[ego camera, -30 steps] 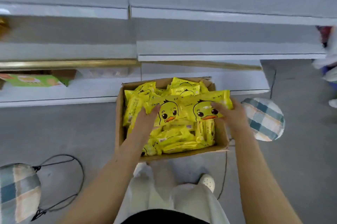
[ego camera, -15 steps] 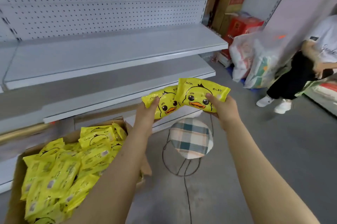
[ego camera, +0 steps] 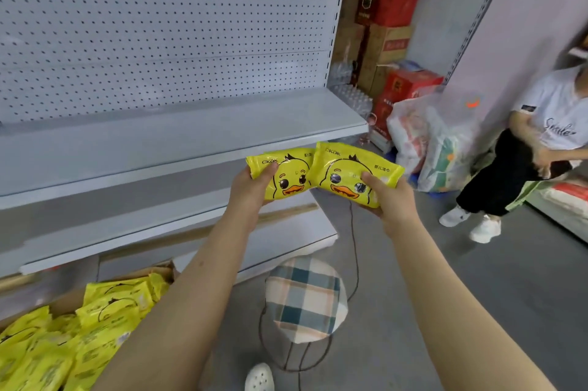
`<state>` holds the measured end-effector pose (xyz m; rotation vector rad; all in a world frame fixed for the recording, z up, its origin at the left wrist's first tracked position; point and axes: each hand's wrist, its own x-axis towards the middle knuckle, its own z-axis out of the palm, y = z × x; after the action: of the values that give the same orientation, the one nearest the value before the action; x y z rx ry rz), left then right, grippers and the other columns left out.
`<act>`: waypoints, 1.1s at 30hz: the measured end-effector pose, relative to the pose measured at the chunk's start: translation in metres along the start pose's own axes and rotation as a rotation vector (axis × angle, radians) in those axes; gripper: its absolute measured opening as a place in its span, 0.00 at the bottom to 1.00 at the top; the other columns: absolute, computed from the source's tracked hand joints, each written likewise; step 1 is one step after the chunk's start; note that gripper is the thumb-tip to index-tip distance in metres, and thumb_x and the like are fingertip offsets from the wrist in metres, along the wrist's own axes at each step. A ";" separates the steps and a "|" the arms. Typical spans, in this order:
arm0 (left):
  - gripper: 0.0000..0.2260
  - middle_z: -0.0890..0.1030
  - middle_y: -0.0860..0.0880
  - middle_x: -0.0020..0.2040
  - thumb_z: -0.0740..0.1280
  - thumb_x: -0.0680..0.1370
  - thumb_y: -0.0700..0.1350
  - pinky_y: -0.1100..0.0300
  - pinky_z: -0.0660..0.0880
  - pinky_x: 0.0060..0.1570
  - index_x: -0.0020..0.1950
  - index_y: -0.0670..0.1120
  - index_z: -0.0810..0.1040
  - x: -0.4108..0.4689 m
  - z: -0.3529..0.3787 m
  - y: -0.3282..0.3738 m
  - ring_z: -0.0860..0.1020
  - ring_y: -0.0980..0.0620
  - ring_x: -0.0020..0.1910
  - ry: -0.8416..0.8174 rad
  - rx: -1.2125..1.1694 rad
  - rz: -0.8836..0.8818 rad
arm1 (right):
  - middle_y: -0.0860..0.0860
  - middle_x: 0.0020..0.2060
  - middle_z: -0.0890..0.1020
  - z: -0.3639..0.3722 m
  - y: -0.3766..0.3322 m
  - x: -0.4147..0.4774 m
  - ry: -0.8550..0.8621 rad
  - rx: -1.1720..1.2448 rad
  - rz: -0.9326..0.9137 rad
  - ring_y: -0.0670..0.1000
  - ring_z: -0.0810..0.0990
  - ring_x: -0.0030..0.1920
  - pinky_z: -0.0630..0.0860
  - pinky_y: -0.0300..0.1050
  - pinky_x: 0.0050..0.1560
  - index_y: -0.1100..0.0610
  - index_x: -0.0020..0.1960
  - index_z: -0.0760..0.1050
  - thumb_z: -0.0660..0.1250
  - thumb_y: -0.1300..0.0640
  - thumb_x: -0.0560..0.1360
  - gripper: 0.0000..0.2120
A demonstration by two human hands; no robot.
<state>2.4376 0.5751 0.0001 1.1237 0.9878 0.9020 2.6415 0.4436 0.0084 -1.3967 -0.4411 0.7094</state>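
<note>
Floor carton [ego camera: 65,301] of yellow packs [ego camera: 106,311]

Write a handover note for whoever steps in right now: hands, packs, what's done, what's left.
Left hand grips a glossy yellow duck-print plastic pack by its left end. Right hand grips a second duck-print pack, whose edge overlaps the first.
Both are held up in front of the white metal shelf, not on it.
Done: two packs are out of the brown cardboard box, low on the left.
Left: probably set both on the shelf, then fetch more. Many loose yellow packs remain in the box.
</note>
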 end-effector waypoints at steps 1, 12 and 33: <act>0.03 0.84 0.54 0.44 0.70 0.75 0.51 0.58 0.79 0.40 0.45 0.53 0.79 0.012 0.004 0.002 0.83 0.53 0.42 0.001 0.010 0.008 | 0.49 0.40 0.86 0.001 0.001 0.010 0.002 0.022 0.014 0.51 0.85 0.40 0.81 0.49 0.37 0.51 0.48 0.78 0.74 0.60 0.71 0.08; 0.03 0.84 0.51 0.45 0.69 0.76 0.49 0.60 0.79 0.36 0.48 0.52 0.79 0.157 0.024 0.034 0.83 0.54 0.41 -0.028 -0.042 0.028 | 0.53 0.46 0.85 0.059 -0.026 0.158 -0.034 0.060 -0.049 0.54 0.85 0.44 0.81 0.51 0.40 0.52 0.51 0.79 0.72 0.58 0.72 0.08; 0.04 0.82 0.52 0.47 0.68 0.76 0.49 0.61 0.78 0.37 0.49 0.52 0.78 0.378 0.116 0.036 0.81 0.53 0.44 0.164 -0.050 0.020 | 0.55 0.51 0.83 0.111 -0.021 0.465 -0.188 0.086 0.050 0.56 0.83 0.50 0.80 0.54 0.50 0.55 0.55 0.77 0.72 0.58 0.72 0.12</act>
<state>2.6620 0.9027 -0.0120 1.0315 1.0829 1.0424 2.9070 0.8412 -0.0129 -1.2695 -0.5181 0.8946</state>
